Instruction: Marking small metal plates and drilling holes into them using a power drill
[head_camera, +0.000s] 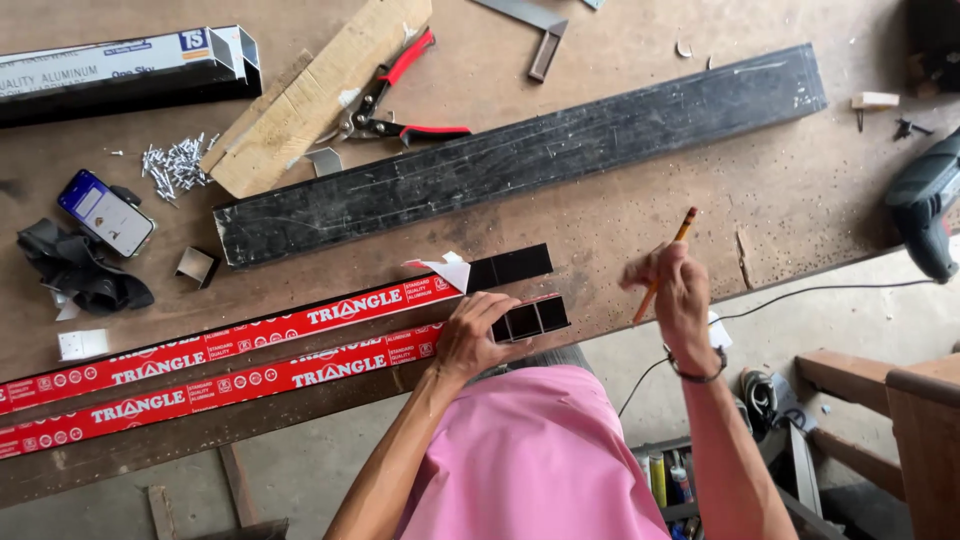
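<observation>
Your left hand (478, 335) presses flat, fingers spread, on the near red-wrapped black profile (300, 372) at lower centre of the tabletop (620, 215). Your right hand (678, 298) pinches a pencil (664, 265), centre right.

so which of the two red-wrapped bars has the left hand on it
The nearer bar, at the bench edge; the left hand presses its bare black end. The farther bar lies untouched.
</observation>
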